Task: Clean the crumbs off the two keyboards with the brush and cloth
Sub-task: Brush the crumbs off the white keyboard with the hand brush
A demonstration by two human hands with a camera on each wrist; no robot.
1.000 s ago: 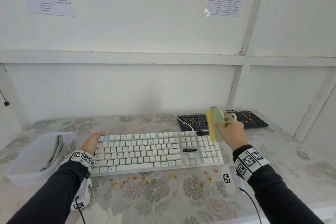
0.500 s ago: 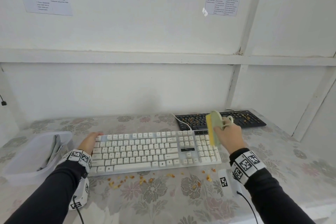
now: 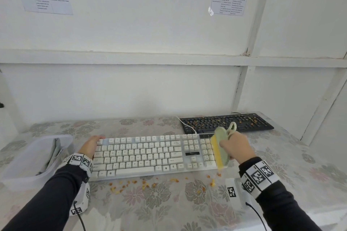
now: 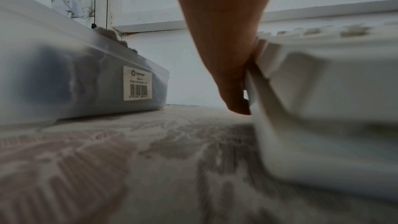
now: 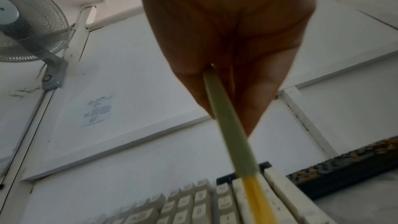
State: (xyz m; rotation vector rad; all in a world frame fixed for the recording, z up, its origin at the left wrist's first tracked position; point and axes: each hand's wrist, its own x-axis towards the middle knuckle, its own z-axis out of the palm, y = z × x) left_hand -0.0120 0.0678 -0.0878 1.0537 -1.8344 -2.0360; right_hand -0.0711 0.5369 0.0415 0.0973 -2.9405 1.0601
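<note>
A white keyboard (image 3: 150, 154) lies across the middle of the flowered table. My left hand (image 3: 92, 144) presses with straight fingers against its left end, as the left wrist view shows at the hand (image 4: 226, 48) and keyboard end (image 4: 323, 91). My right hand (image 3: 234, 146) grips a pale green brush (image 3: 220, 148) with yellow bristles. The bristles rest on the number pad at the keyboard's right end (image 5: 254, 198). Orange crumbs (image 3: 142, 183) lie on the cloth in front of the white keyboard. A black keyboard (image 3: 225, 123) behind it, at the right, is strewn with crumbs.
A translucent plastic bin (image 3: 22, 167) stands at the left, close to my left hand, with a grey cloth (image 3: 55, 148) inside. A white cable (image 3: 185, 125) runs between the two keyboards. The wall stands just behind the table. A fan (image 5: 28, 23) hangs high on the left.
My right hand has drawn the brush from the far edge of the number pad towards the near edge. A few crumbs now lie off the front right corner. My left hand stays put.
</note>
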